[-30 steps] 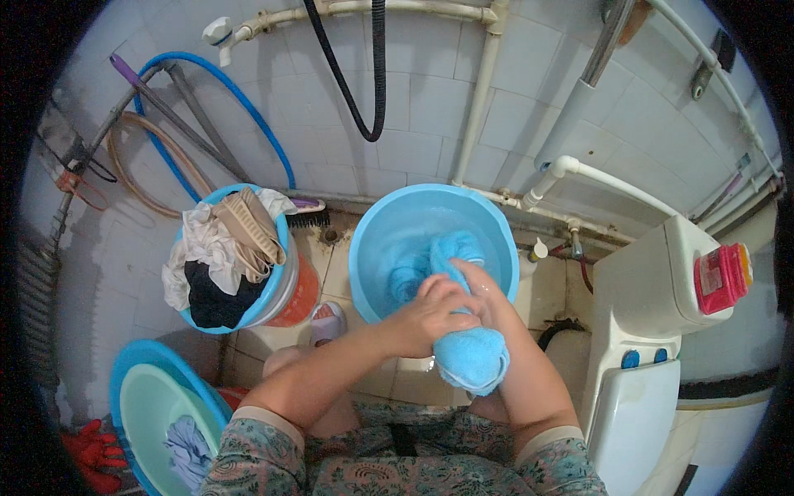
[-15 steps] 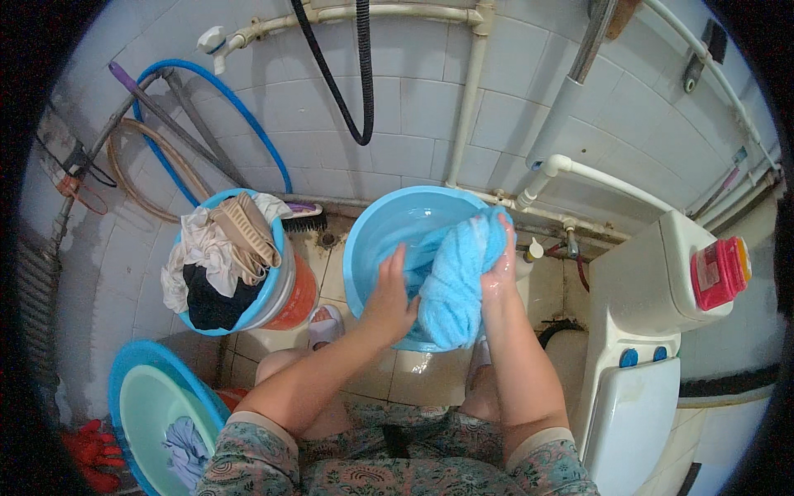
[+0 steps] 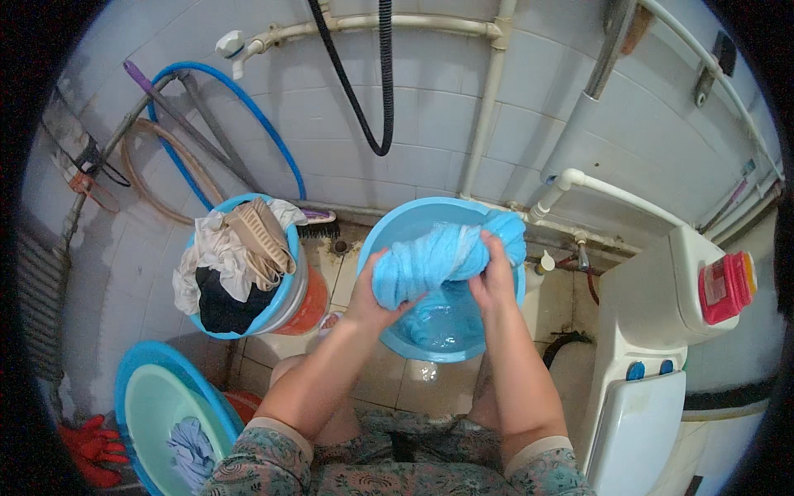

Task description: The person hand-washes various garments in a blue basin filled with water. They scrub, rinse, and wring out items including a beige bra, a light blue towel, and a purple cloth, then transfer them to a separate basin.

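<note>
A wet light-blue towel (image 3: pixel 430 260), bunched and twisted lengthwise, is held crosswise over a blue basin (image 3: pixel 389 227). My left hand (image 3: pixel 372 289) is wrapped round its left end. Round the right part, short of the end, my right hand (image 3: pixel 495 277) grips it, and a loose bunch sticks out past the fingers. Water lies in the basin under the towel, and more blue cloth (image 3: pixel 430 321) seems to sit in it.
Left of the basin stands a bucket topped by a blue tub (image 3: pixel 289 277) heaped with white, beige and black clothes. Nearer are a green basin (image 3: pixel 153 413) with a grey-blue cloth and red gloves (image 3: pixel 93 450). A toilet (image 3: pixel 633 413) stands at right; a black hose (image 3: pixel 385 83) hangs above.
My left hand, open beside the towel before, has closed on its left end. The towel has turned from upright to crosswise. The view has shifted slightly.
</note>
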A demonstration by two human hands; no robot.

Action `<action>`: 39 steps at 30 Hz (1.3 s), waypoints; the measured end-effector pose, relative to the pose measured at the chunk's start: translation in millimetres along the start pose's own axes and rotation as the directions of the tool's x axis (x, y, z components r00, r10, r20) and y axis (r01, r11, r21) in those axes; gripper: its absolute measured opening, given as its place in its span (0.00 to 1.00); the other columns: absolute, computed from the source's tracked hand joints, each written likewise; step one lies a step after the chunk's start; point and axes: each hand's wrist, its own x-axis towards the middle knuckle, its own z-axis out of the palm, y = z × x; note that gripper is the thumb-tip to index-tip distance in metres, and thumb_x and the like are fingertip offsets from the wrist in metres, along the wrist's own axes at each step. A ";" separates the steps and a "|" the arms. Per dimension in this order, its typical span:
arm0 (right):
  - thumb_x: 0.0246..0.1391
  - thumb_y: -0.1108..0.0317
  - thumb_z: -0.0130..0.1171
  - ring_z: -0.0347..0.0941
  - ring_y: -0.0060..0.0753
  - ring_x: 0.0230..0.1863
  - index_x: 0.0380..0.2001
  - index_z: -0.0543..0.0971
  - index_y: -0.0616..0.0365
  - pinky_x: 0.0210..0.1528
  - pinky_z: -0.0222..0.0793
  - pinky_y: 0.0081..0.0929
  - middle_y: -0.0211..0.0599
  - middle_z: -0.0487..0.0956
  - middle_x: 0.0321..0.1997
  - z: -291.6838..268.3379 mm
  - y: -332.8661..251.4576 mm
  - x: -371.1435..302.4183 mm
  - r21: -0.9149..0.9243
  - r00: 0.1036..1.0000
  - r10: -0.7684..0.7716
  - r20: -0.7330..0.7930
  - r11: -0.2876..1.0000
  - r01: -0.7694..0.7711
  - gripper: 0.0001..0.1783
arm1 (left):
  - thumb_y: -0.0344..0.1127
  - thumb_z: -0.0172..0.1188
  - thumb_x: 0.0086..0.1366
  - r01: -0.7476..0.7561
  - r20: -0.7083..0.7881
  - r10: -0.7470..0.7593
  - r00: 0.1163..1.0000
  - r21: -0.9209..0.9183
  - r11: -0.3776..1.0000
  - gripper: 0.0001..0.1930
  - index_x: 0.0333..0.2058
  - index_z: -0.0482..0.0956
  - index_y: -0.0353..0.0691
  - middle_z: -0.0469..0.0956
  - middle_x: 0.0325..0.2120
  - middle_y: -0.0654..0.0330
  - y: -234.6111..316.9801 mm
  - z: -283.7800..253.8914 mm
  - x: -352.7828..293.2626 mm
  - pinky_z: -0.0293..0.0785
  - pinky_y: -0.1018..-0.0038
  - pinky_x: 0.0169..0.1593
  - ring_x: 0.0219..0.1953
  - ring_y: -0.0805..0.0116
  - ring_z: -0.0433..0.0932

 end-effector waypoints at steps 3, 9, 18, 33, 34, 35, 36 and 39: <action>0.46 0.66 0.57 0.68 0.35 0.45 0.43 0.68 0.60 0.51 0.65 0.34 0.38 0.71 0.43 -6.7 13.9 -10.8 -0.131 0.997 0.083 0.007 0.988 -0.082 0.19 | 0.43 0.52 0.58 -0.289 0.062 0.284 0.957 0.097 0.952 0.15 0.40 0.67 0.42 0.71 0.34 0.58 11.7 -33.6 22.0 0.71 0.65 0.41 0.36 0.64 0.73; 0.44 0.68 0.59 0.71 0.35 0.39 0.40 0.69 0.60 0.45 0.68 0.36 0.38 0.73 0.37 -7.4 19.6 -24.7 -0.207 0.967 0.231 -0.111 0.946 -0.250 0.19 | 0.30 0.54 0.46 -0.574 0.213 0.721 0.660 0.762 0.300 0.06 0.25 0.68 0.40 0.70 0.24 0.63 21.5 6.4 9.4 0.68 0.72 0.35 0.29 0.71 0.69; 0.45 0.63 0.56 0.73 0.32 0.33 0.34 0.72 0.59 0.35 0.70 0.32 0.38 0.75 0.31 -30.4 26.3 -35.8 -0.367 0.864 0.490 -0.111 0.788 -0.494 0.14 | 0.32 0.59 0.37 -0.805 0.836 0.312 0.451 0.532 -0.262 0.08 0.20 0.71 0.43 0.72 0.29 0.55 -35.9 41.2 -42.7 0.70 0.64 0.39 0.34 0.51 0.72; 0.46 0.61 0.55 0.73 0.36 0.41 0.40 0.71 0.63 0.47 0.67 0.32 0.41 0.76 0.39 0.9 31.4 -50.3 -0.241 0.876 0.475 -0.079 0.844 -0.479 0.20 | 0.53 0.48 0.60 0.076 0.598 0.039 0.800 -0.166 0.983 0.31 0.57 0.57 0.42 0.71 0.37 0.59 1.1 -32.7 34.4 0.71 0.73 0.41 0.37 0.68 0.72; 0.45 0.60 0.56 0.72 0.36 0.41 0.42 0.71 0.64 0.46 0.67 0.32 0.42 0.75 0.40 2.2 33.3 -50.8 -0.252 0.872 0.488 -0.045 0.839 -0.482 0.22 | 0.53 0.49 0.60 0.135 0.582 -0.022 0.813 -0.152 0.979 0.31 0.57 0.57 0.42 0.71 0.37 0.59 -14.5 -48.9 44.2 0.71 0.73 0.41 0.36 0.68 0.72; 0.45 0.58 0.56 0.72 0.36 0.41 0.41 0.72 0.64 0.46 0.67 0.32 0.42 0.75 0.40 2.6 30.6 -51.0 -0.278 0.882 0.454 -0.128 0.837 -0.471 0.23 | 0.52 0.49 0.60 0.224 0.542 -0.124 0.831 -0.123 0.967 0.31 0.57 0.57 0.42 0.71 0.36 0.59 -24.2 -50.4 41.0 0.71 0.73 0.41 0.36 0.68 0.71; 0.45 0.57 0.55 0.72 0.36 0.41 0.41 0.72 0.64 0.46 0.66 0.32 0.42 0.76 0.40 2.1 31.0 -52.4 -0.305 0.881 0.422 -0.212 0.828 -0.470 0.24 | 0.52 0.49 0.60 0.275 0.498 -0.198 0.845 -0.086 0.958 0.31 0.57 0.58 0.41 0.70 0.36 0.59 -35.1 -51.0 36.1 0.71 0.73 0.41 0.36 0.68 0.71; 0.44 0.53 0.57 0.72 0.39 0.40 0.44 0.70 0.64 0.46 0.65 0.34 0.42 0.75 0.40 -0.8 30.3 -52.3 -0.504 0.912 0.310 -0.270 0.761 -0.408 0.29 | 0.51 0.50 0.59 0.362 0.414 -0.337 0.846 0.018 0.932 0.30 0.56 0.58 0.41 0.70 0.34 0.60 -47.2 -48.9 26.2 0.71 0.72 0.41 0.35 0.68 0.71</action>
